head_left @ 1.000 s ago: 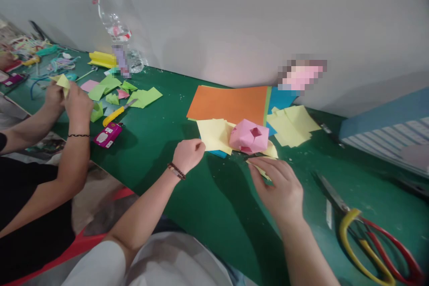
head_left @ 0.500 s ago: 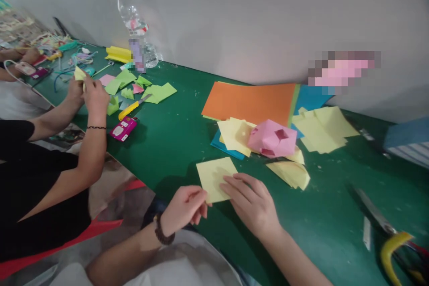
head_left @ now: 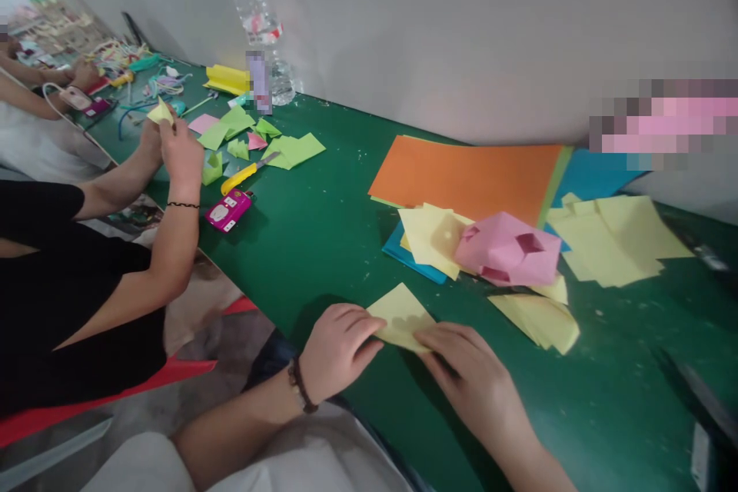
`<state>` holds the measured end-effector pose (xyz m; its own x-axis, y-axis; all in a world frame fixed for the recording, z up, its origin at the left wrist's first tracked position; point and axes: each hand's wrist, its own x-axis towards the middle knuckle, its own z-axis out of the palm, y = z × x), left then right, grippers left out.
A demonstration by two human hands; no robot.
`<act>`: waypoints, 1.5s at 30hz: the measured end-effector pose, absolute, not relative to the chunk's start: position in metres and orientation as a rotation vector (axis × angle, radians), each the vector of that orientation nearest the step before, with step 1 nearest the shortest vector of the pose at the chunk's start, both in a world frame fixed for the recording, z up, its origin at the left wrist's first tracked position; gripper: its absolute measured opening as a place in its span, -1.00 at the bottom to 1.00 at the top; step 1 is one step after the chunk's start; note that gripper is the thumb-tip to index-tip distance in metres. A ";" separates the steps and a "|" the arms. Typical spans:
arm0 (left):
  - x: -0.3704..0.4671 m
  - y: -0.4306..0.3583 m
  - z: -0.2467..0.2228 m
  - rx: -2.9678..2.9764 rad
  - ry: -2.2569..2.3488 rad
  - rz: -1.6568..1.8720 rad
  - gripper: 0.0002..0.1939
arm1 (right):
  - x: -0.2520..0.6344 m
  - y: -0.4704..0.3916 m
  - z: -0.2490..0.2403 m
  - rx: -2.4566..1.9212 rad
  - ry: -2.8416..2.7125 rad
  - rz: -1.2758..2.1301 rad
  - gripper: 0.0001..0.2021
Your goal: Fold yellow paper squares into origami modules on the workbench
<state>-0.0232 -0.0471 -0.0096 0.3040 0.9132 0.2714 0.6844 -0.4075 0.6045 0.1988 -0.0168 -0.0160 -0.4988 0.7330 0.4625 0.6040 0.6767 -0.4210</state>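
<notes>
A small pale yellow square of paper [head_left: 402, 313] is held between my two hands, one corner pointing away from me. My left hand [head_left: 344, 344] grips its left corner between thumb and fingers. On the right side, my right hand [head_left: 476, 369] pinches the paper's edge, thumb below and partly hidden. Just beyond lie a pink folded paper shape [head_left: 507, 248] with openings in it and a yellow sheet [head_left: 433, 234]. Folded yellow paper pieces [head_left: 539, 319] rest to the right of them.
Orange paper [head_left: 461, 173] lies at the back beside a stack of yellow squares [head_left: 614, 234]. Leftward are a yellow-handled knife [head_left: 239, 178], a magenta device [head_left: 229, 210], green paper scraps [head_left: 297, 151] and a plastic bottle [head_left: 259, 23]. A co-worker's hands [head_left: 178, 146] hold yellow paper. Dark scissors [head_left: 695, 392] lie at right.
The yellow square has turned so a corner points away. My left hand has moved up onto its left corner, and my right hand has shifted to its right edge. The view has swung left.
</notes>
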 end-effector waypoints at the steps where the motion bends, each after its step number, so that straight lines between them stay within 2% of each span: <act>1: -0.022 -0.047 -0.010 2.182 1.473 0.849 -0.81 | 0.198 -0.016 -0.016 -1.087 -2.243 0.267 -0.83; 8: -0.023 -0.041 -0.009 2.232 1.553 0.827 -0.63 | 0.190 -0.002 -0.016 -1.352 -2.194 0.164 -0.73; 19: -0.021 -0.029 0.000 2.282 1.509 0.632 -0.80 | 0.188 0.006 -0.015 -1.309 -2.296 0.214 -0.80; 27: -0.033 0.003 0.006 2.443 1.150 0.476 -0.71 | 0.191 0.006 -0.015 -1.349 -2.313 0.285 -0.78; 35: -0.040 0.039 0.004 2.551 0.789 0.195 -0.76 | 0.191 0.005 -0.014 -1.353 -2.311 0.294 -0.79; 42: -0.043 0.048 0.006 2.543 0.781 0.111 -0.78 | 0.185 -0.010 0.005 -1.417 -2.324 -0.081 -0.95; 45: -0.045 0.051 0.004 2.590 0.770 0.161 -0.81 | 0.169 -0.017 0.003 -1.415 -2.433 -0.120 -0.87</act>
<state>-0.0455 0.0512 0.0037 0.8390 0.5440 -0.0111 0.4937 -0.7526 0.4358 0.1693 -0.0174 0.0032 -0.4565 0.8313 0.3172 0.8585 0.5052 -0.0885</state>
